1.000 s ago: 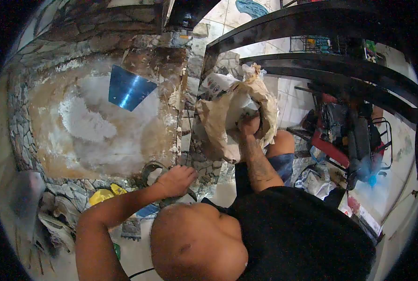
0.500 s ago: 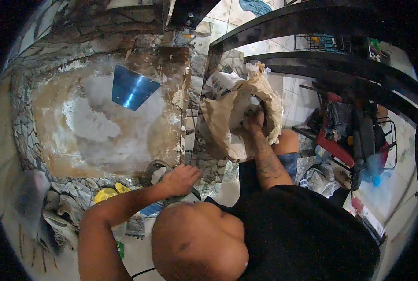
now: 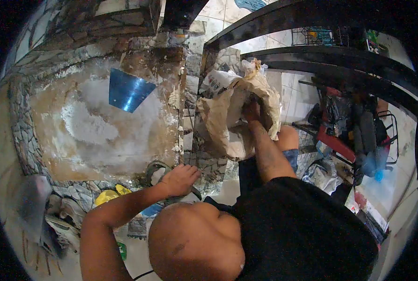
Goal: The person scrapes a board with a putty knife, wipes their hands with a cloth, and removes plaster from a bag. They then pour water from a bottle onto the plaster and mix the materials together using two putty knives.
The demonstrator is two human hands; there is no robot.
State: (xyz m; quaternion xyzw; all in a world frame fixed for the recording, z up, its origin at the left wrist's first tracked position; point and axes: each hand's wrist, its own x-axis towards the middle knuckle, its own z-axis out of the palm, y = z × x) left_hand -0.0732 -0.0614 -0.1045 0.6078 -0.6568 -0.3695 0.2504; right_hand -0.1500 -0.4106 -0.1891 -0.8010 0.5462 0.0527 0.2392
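Note:
A large crumpled brown paper bag stands open at the centre right, with pale material inside. My right hand is down inside it; its fingers are lost in shadow, so any held item cannot be made out. My left hand rests palm down by the lower right corner of a dusty board, fingers lying slightly bent with nothing visible in them. Just left of that hand is a round container. On the board lie a heap of pale powder and a blue, shiny trapezoid blade.
Dark beams cross the upper right. Beyond the bag lie a red and black object and a plastic bag. Yellow plastic and shoes lie below the board. Stone-patterned edging surrounds the board.
My right hand has gone deeper into the paper bag and is now more shaded. The view has shifted slightly; my left hand remains beside the board's corner.

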